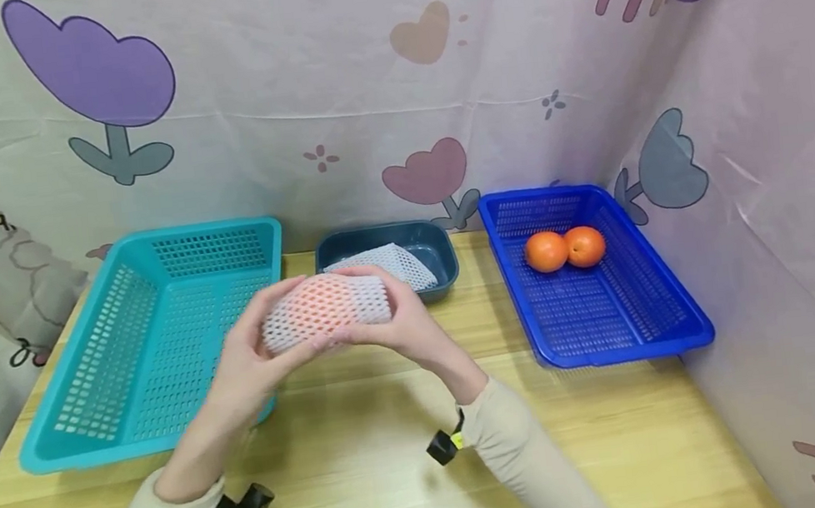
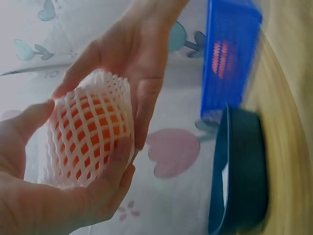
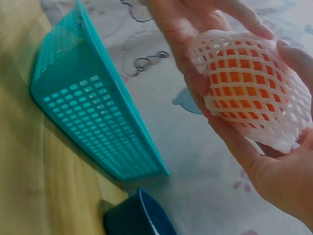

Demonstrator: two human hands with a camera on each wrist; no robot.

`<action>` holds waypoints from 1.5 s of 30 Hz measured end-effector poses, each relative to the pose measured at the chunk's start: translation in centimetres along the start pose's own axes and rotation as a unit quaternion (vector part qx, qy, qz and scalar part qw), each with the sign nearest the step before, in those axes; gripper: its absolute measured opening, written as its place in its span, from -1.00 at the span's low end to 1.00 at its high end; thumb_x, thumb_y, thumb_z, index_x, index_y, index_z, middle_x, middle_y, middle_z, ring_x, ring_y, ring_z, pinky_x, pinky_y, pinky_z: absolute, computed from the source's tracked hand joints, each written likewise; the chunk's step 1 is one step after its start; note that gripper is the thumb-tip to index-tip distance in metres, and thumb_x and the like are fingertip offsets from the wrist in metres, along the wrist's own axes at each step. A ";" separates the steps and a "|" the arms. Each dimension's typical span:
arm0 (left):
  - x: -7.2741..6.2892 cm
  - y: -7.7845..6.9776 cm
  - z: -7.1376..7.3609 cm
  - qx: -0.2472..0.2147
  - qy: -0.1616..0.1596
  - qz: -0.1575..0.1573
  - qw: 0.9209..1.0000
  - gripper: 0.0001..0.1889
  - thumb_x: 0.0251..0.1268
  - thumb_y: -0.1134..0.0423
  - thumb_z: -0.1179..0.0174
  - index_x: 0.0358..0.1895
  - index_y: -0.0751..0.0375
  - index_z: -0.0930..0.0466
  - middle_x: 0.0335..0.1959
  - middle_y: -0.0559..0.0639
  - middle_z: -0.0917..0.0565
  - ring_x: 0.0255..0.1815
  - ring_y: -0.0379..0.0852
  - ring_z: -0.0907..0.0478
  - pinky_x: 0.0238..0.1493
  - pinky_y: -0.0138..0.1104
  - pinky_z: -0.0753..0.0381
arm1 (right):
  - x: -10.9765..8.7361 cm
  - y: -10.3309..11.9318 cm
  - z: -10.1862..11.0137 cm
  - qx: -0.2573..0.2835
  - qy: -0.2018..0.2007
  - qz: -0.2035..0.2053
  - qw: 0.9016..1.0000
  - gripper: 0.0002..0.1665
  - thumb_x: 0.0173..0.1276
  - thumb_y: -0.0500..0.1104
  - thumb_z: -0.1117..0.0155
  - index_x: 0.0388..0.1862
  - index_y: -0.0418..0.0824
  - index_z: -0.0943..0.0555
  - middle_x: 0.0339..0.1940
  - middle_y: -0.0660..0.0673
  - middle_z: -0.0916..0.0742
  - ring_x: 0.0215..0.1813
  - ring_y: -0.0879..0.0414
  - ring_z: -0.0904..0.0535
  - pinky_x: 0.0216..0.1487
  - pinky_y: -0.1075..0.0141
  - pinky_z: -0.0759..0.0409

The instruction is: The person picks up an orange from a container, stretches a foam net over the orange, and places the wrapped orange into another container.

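Head view: white foam-mesh sleeve point(image 1: 373, 298) with a round orange fruit point(image 1: 313, 301) inside, held above the pale wood-grain table point(image 1: 371, 468). Left hand point(image 1: 242, 363) and right hand point(image 1: 415, 322) grasp it from opposite sides, fingers curved round the mesh.

Left wrist view: mesh looks soft, springy, light; fruit presumably firm, heavier, bruisable. Best hold: around the fruit's middle; loose mesh ends would probably let it slip.

Right wrist view: right hand cut off at the frame edge; palms hide part of the sleeve. Its openings are hard to make out, possibly folded.
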State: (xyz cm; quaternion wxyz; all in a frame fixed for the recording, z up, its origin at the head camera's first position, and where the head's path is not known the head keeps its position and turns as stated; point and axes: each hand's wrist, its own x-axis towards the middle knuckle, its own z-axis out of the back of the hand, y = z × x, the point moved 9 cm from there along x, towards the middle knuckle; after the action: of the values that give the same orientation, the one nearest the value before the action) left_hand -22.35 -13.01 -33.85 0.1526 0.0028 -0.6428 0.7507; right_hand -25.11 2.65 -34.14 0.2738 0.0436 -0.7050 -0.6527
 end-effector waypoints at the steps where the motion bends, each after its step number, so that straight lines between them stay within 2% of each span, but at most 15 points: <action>1: 0.0 -0.1 0.8 0.007 -0.005 0.007 1.000 -0.27 0.25 0.33 -0.37 0.47 -0.03 -0.28 0.37 0.01 -0.30 0.21 0.04 -0.40 0.01 -0.40 -0.63 | 0.7 0.0 -0.5 -0.006 0.007 -0.001 1.000 -0.22 0.15 -0.34 -0.49 0.36 -0.12 -0.46 0.23 -0.10 -0.58 0.08 0.01 -0.56 0.07 0.16 -0.61; 5: 0.9 0.3 3.7 -0.027 -0.008 0.043 0.999 -0.30 0.31 0.33 -0.32 0.47 -0.03 -0.25 0.40 0.01 -0.23 0.22 0.04 -0.36 -0.01 -0.41 -0.64 | 3.3 -0.5 -2.1 -0.026 0.020 -0.027 0.999 -0.27 0.22 -0.31 -0.45 0.36 -0.04 -0.45 0.19 -0.02 -0.57 0.04 0.07 -0.57 0.01 0.17 -0.64; 8: 1.8 1.2 5.7 -0.077 -0.005 0.069 0.995 -0.32 0.33 0.37 -0.28 0.47 -0.02 -0.25 0.41 0.04 -0.17 0.24 0.06 -0.31 -0.02 -0.39 -0.65 | 5.2 -1.1 -3.3 -0.030 0.012 -0.053 0.998 -0.30 0.26 -0.23 -0.44 0.36 0.01 -0.44 0.16 0.02 -0.57 0.03 0.13 -0.56 -0.03 0.24 -0.65; 11: 2.6 2.1 7.9 -0.095 -0.004 0.085 0.992 -0.31 0.35 0.38 -0.26 0.49 0.01 -0.22 0.42 0.05 -0.13 0.26 0.03 -0.30 -0.02 -0.40 -0.65 | 7.0 -2.0 -4.4 -0.029 0.003 -0.067 0.997 -0.31 0.28 -0.19 -0.43 0.37 -0.01 -0.43 0.13 0.03 -0.57 0.00 0.17 -0.55 -0.08 0.31 -0.64; 17: 4.5 4.1 11.8 -0.064 -0.011 0.109 0.992 -0.33 0.38 0.29 -0.25 0.50 -0.03 -0.21 0.38 0.00 -0.20 0.21 -0.11 -0.34 -0.08 -0.44 -0.65 | 10.3 -4.7 -6.1 0.039 -0.019 -0.110 0.993 -0.36 0.32 -0.20 -0.39 0.35 -0.11 -0.42 0.02 0.01 -0.60 -0.07 0.17 -0.60 -0.08 0.20 -0.70; 21: 6.1 6.2 14.4 -0.025 -0.011 0.110 0.994 -0.36 0.43 0.23 -0.20 0.51 -0.01 -0.21 0.35 -0.03 -0.26 0.14 -0.22 -0.42 -0.13 -0.44 -0.67 | 12.0 -6.9 -7.1 0.111 -0.052 -0.168 0.978 -0.46 0.38 -0.20 -0.34 0.30 -0.13 -0.43 -0.06 -0.01 -0.62 -0.10 0.17 -0.63 -0.01 0.18 -0.69; 23: 6.8 7.3 15.7 0.013 -0.004 0.112 0.994 -0.37 0.45 0.19 -0.17 0.52 0.01 -0.20 0.32 -0.07 -0.30 0.10 -0.29 -0.46 -0.15 -0.44 -0.67 | 12.7 -7.8 -7.8 0.133 -0.067 -0.195 0.970 -0.47 0.40 -0.18 -0.32 0.30 -0.13 -0.42 -0.08 0.00 -0.61 -0.10 0.16 -0.63 0.03 0.16 -0.68; 25: 7.4 8.3 17.1 0.055 0.005 0.114 0.992 -0.37 0.47 0.15 -0.15 0.53 0.04 -0.19 0.27 -0.15 -0.36 0.05 -0.36 -0.50 -0.16 -0.44 -0.67 | 13.2 -8.6 -8.6 0.151 -0.075 -0.215 0.962 -0.47 0.42 -0.15 -0.29 0.32 -0.14 -0.40 -0.06 -0.01 -0.59 -0.07 0.13 -0.62 0.09 0.11 -0.65; 28: 8.3 9.6 18.9 0.088 0.020 0.119 0.989 -0.37 0.47 0.15 -0.14 0.53 0.11 -0.20 0.16 -0.26 -0.44 0.00 -0.40 -0.55 -0.16 -0.40 -0.69 | 13.8 -9.8 -9.7 0.177 -0.087 -0.237 0.951 -0.50 0.43 -0.12 -0.26 0.29 -0.15 -0.39 -0.02 -0.03 -0.56 -0.02 0.08 -0.59 0.18 0.01 -0.58; 31: 8.9 10.9 19.8 0.100 0.041 0.131 0.986 -0.36 0.48 0.14 -0.13 0.54 0.17 -0.17 0.15 -0.29 -0.44 -0.02 -0.42 -0.57 -0.14 -0.35 -0.70 | 14.4 -11.1 -10.5 0.191 -0.102 -0.250 0.944 -0.52 0.44 -0.10 -0.25 0.26 -0.16 -0.38 -0.02 -0.04 -0.54 -0.01 0.06 -0.55 0.23 -0.08 -0.52; 35: 9.6 12.9 20.0 0.095 0.066 0.153 0.981 -0.33 0.50 0.09 -0.11 0.55 0.19 -0.11 0.29 -0.14 -0.34 -0.02 -0.40 -0.57 -0.04 -0.18 -0.70 | 15.0 -12.4 -11.2 0.170 -0.126 -0.255 0.944 -0.52 0.43 -0.08 -0.25 0.24 -0.19 -0.41 -0.03 -0.07 -0.57 -0.01 0.04 -0.56 0.22 -0.11 -0.52; 37: 9.8 14.1 20.0 0.073 0.072 0.170 0.980 -0.33 0.50 0.08 -0.10 0.55 0.18 -0.10 0.34 -0.03 -0.27 -0.02 -0.37 -0.57 0.03 -0.04 -0.66 | 15.1 -13.1 -11.4 0.154 -0.143 -0.266 0.941 -0.47 0.41 -0.06 -0.26 0.26 -0.20 -0.39 -0.03 -0.09 -0.56 -0.01 0.04 -0.56 0.22 -0.09 -0.52; 40: 9.8 16.1 19.9 0.028 0.071 0.204 0.976 -0.37 0.51 0.08 -0.09 0.52 0.11 -0.10 0.35 0.01 -0.21 -0.04 -0.34 -0.58 0.14 0.11 -0.55 | 14.9 -14.2 -11.9 0.154 -0.175 -0.289 0.928 -0.28 0.38 -0.04 -0.26 0.41 -0.27 -0.27 0.02 -0.16 -0.54 0.00 -0.02 -0.57 0.22 -0.07 -0.52; 42: 9.6 17.2 19.8 0.002 0.066 0.224 0.972 -0.38 0.51 0.08 -0.08 0.51 0.09 -0.08 0.34 0.02 -0.20 -0.04 -0.32 -0.57 0.19 0.15 -0.49 | 14.5 -14.9 -12.2 0.165 -0.199 -0.311 0.914 -0.12 0.37 -0.03 -0.27 0.52 -0.26 -0.10 0.08 -0.18 -0.48 0.00 -0.03 -0.55 0.23 -0.05 -0.51; 45: 9.6 18.2 19.7 0.004 0.058 0.233 0.971 -0.36 0.51 0.06 -0.08 0.51 0.11 -0.06 0.35 0.04 -0.20 -0.02 -0.30 -0.54 0.21 0.15 -0.48 | 14.3 -15.6 -12.5 0.187 -0.224 -0.324 0.900 0.01 0.36 -0.02 -0.28 0.58 -0.27 0.04 0.10 -0.23 -0.47 0.01 -0.10 -0.56 0.22 -0.07 -0.50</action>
State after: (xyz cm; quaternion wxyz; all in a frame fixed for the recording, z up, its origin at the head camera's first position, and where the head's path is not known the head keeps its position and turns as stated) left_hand -39.53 -32.20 -46.05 0.0109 -0.1901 -0.6128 0.7670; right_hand -36.30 -16.76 -44.19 -0.1313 0.1732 -0.8036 -0.5541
